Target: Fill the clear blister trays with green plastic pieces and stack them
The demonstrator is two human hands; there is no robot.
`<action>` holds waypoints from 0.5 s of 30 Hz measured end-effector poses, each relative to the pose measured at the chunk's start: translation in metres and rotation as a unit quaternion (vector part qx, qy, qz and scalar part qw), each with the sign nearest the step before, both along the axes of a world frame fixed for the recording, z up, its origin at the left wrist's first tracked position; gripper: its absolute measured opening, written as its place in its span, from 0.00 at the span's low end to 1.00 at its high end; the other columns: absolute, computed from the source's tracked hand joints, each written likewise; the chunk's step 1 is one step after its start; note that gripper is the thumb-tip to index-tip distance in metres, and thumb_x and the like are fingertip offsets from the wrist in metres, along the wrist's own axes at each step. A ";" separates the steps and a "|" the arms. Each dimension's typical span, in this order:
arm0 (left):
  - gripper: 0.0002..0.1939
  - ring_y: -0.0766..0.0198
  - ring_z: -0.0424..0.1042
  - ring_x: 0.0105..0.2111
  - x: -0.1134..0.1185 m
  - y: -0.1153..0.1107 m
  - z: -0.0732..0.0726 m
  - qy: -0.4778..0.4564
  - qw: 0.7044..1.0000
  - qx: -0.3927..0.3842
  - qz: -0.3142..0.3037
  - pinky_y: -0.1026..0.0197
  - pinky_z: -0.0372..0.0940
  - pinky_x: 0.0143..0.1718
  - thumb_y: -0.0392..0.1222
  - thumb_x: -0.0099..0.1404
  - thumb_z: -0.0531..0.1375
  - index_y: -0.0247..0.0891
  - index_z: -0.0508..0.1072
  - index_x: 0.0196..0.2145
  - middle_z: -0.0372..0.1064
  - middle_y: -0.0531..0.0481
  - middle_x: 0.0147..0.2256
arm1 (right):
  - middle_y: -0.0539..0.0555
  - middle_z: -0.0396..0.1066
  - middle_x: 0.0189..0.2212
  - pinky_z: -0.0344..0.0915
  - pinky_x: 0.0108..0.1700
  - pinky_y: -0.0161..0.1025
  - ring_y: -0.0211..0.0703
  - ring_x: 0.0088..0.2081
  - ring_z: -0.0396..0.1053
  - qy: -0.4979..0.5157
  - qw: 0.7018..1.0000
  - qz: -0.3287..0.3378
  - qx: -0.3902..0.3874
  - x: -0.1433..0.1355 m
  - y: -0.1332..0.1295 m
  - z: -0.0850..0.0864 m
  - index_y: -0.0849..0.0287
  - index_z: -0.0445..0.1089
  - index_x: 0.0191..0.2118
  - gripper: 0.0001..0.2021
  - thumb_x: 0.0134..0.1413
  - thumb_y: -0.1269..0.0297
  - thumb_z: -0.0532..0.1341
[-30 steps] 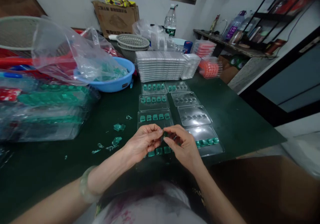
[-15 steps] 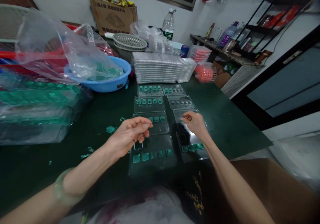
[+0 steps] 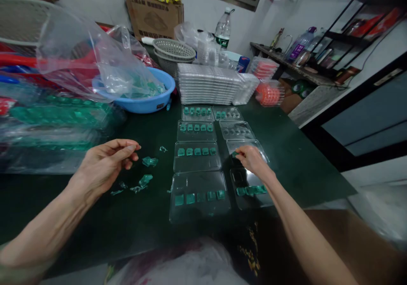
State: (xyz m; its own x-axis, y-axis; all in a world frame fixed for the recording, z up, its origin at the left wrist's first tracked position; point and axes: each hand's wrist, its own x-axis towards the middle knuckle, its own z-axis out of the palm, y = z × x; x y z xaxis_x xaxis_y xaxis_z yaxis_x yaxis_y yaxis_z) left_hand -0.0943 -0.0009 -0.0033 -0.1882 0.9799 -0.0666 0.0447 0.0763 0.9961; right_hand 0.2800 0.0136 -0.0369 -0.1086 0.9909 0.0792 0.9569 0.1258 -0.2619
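Observation:
My left hand (image 3: pixel 104 164) hovers over the table's left part, thumb and fingertips pressed together; whatever they may hold is too small to make out. Green translucent scraps (image 3: pixel 149 161) lie just to its right. My right hand (image 3: pixel 252 160) pinches a small green plastic piece (image 3: pixel 234 154) at the left side of a clear plastic tray (image 3: pixel 260 147) in the right column. Below it, another clear tray (image 3: pixel 235 204) bears a row of green pieces (image 3: pixel 251 191). In the left column, clear trays, such as the nearest one (image 3: pixel 199 214), each carry a row of green squares (image 3: pixel 179 199).
Behind the trays stands a tall stack of clear trays (image 3: pixel 208 83). A blue basin (image 3: pixel 140 104) with green pieces and a plastic bag is at the back left. Packed green pieces (image 3: pixel 60 117) pile up at far left. Pink-filled packs (image 3: pixel 269 93) sit at the back right.
My left hand has moved left, away from the tray columns, uncovering the left trays and more scraps. My right hand stays at the same tray. The view has shifted slightly left.

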 end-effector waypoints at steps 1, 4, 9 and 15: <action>0.11 0.71 0.63 0.23 -0.001 -0.001 0.000 0.020 1.000 0.010 0.006 0.70 0.54 0.17 0.39 0.48 0.63 0.32 0.70 0.30 0.66 0.50 0.30 | 0.53 0.72 0.27 0.58 0.33 0.34 0.41 0.30 0.68 -0.007 1.000 0.016 -0.002 0.000 -0.001 0.000 0.59 0.72 0.31 0.07 0.47 0.70 0.56; 0.12 0.70 0.63 0.22 -0.008 -0.002 0.001 0.140 0.990 0.029 0.012 0.69 0.55 0.18 0.42 0.51 0.60 0.33 0.70 0.33 0.65 0.51 0.25 | 0.57 0.71 0.29 0.58 0.32 0.35 0.43 0.31 0.68 -0.073 0.996 0.050 0.006 -0.001 -0.004 -0.002 0.61 0.71 0.31 0.09 0.49 0.71 0.54; 0.14 0.65 0.66 0.29 -0.022 -0.003 -0.005 0.396 0.910 0.030 -0.118 0.63 0.61 0.31 0.42 0.53 0.57 0.34 0.71 0.37 0.69 0.48 0.33 | 0.59 0.71 0.29 0.59 0.30 0.36 0.44 0.30 0.69 -0.131 0.989 0.063 0.011 0.005 -0.006 -0.008 0.64 0.68 0.41 0.13 0.50 0.70 0.51; 0.12 0.67 0.65 0.30 -0.017 0.001 -0.023 0.440 0.869 0.074 -0.213 0.64 0.60 0.32 0.38 0.53 0.56 0.40 0.71 0.38 0.65 0.49 0.36 | 0.52 0.69 0.23 0.57 0.25 0.36 0.42 0.23 0.66 -0.023 0.999 0.023 0.036 -0.015 -0.023 0.022 0.60 0.60 0.51 0.20 0.51 0.63 0.52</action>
